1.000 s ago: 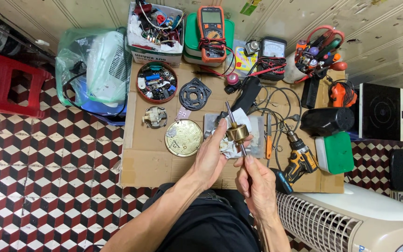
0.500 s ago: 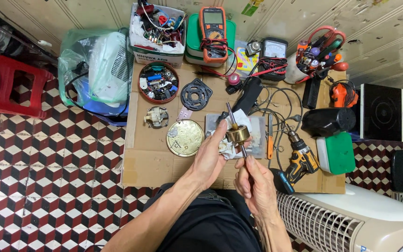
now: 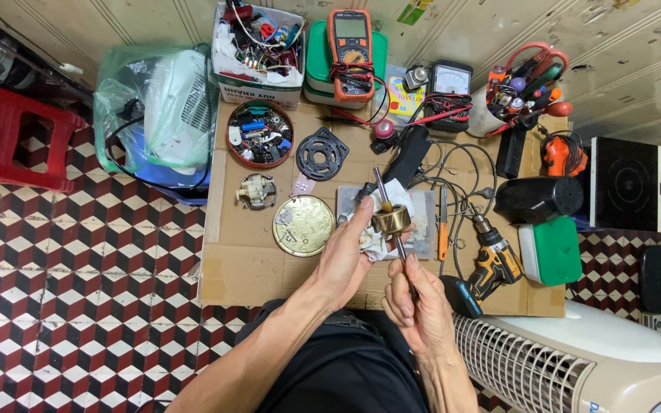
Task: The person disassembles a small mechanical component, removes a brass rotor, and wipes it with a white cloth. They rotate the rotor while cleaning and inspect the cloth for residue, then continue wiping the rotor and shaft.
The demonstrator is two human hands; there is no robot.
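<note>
While the left hand [image 3: 350,256] wraps a white rag [image 3: 376,239] around the brass motor rotor [image 3: 391,220] above the cardboard sheet [image 3: 246,264] and the right hand [image 3: 416,302] pinches its shaft [image 3: 401,248], a loose pinch could probably drop the rotor onto the round brass lid [image 3: 303,225] beside it.

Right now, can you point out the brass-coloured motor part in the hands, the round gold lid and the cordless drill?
motor part [image 3: 391,220], head view, on its brass drum.
gold lid [image 3: 304,225], head view, on its middle.
cordless drill [image 3: 493,260], head view, on its yellow body.
</note>
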